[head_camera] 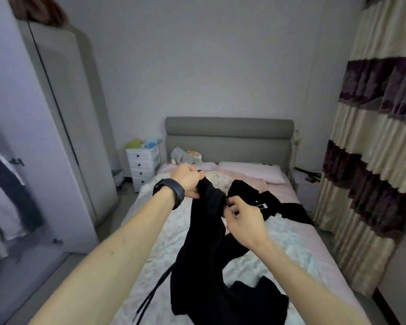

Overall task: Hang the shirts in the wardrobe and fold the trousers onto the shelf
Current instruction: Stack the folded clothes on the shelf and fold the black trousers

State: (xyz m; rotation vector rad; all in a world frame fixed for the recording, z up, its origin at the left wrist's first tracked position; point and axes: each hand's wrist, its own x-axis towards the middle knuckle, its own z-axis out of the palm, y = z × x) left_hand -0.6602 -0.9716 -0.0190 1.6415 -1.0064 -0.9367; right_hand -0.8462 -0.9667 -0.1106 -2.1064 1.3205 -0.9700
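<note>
No readable text, labels or numbers anywhere.

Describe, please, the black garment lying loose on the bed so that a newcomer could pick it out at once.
Start at the grey headboard; just below the pink pillow, on the bed's right half, lies the loose black garment. Unlike the held black garment gripped by the left hand and right hand, it rests flat and bears a small silver buckle.

Black trousers (204, 242); grey headboard (229, 137); pink pillow (251, 171); cream-and-purple striped curtain (373, 137); white drawers (142, 161)
</note>
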